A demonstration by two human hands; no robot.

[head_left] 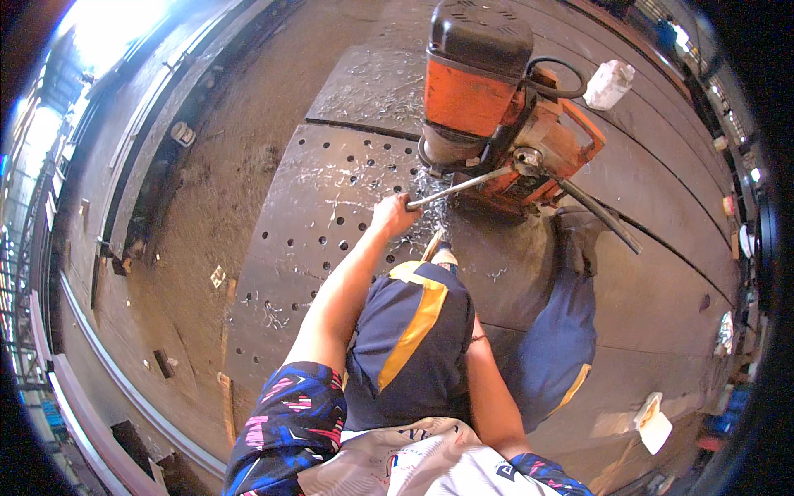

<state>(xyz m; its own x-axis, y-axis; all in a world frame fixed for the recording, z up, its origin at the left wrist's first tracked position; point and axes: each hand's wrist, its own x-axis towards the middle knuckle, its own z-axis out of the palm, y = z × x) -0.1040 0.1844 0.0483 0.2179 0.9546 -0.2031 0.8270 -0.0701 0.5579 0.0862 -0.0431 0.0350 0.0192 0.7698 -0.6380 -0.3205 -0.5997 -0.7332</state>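
My left hand [392,217] is closed around the end of a long metal lever [463,187] on an orange and black magnetic drill [473,95]. The lever runs right to the hub on the drill's side, where another dark bar [602,217] slopes away. My right forearm [495,388], with a thin bracelet at the wrist, passes behind my raised knee [409,331]. The knee hides that hand's fingers. Just beyond the knee, a tan stick-like piece [432,245] shows beside metal shavings [434,207] beneath the drill. The drill stands on a steel plate [281,223] with rows of holes.
Curled shavings lie scattered over the plate. A black cable [571,93] loops off the drill near a white plastic container [609,84]. Another white container [653,426] is at the lower right. Brown floor and long metal beams [124,388] lie to the left.
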